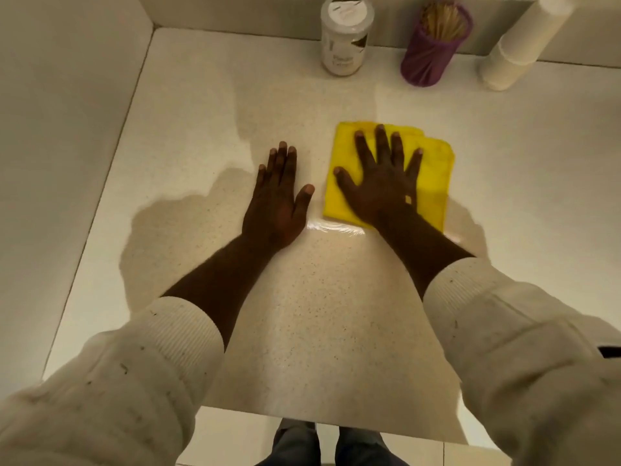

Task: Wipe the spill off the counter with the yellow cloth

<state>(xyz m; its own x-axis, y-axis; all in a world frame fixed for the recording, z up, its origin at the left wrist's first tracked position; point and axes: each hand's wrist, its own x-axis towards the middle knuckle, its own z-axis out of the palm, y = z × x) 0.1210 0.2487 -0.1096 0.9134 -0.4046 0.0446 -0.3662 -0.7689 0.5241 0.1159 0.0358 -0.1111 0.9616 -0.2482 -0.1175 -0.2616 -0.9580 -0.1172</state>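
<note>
Nearest, the left hand (pixel 277 200) lies flat and open on the bare counter (pixel 336 314), holding nothing, just beside the right hand (pixel 383 183), which presses with fingers spread on the folded yellow cloth (pixel 433 176) without gripping it. The cloth sits mid-counter at the spill (pixel 339 227), whose wet sheen shows along its near edge; it looks soft, light and limp, so palm pressure on top should steer it better than pinching a corner. A jar (pixel 344 38) and a purple holder (pixel 433 48) stand well apart at the back.
</note>
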